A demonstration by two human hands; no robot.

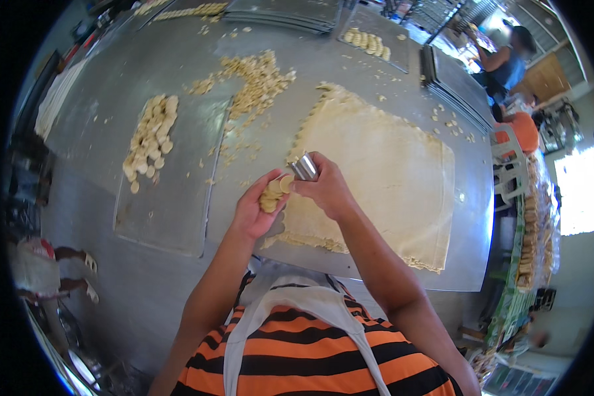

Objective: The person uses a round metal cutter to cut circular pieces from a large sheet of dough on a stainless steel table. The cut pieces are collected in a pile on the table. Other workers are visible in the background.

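My left hand [257, 205] cups a small stack of cut dough rounds [271, 197] above the near edge of the metal table [237, 232]. Close beside it, my right hand [326, 184] grips a shiny metal ring cutter [304, 167], and its fingertips are at a round at the top of the stack. Under and to the right of my right hand lies a wide, flat dough sheet [376, 168], with a scalloped left edge where rounds have been cut. To the left, overlapping dough rounds [151, 136] lie on a flat metal tray [173, 208].
Dough scraps [257, 84] are heaped beyond the tray. Stacked metal trays [282, 15] stand at the far edge, another stack [455, 89] at the far right. A tray [396, 49] holds more rounds. A white plastic chair [510, 163] is right of the table; other people are around.
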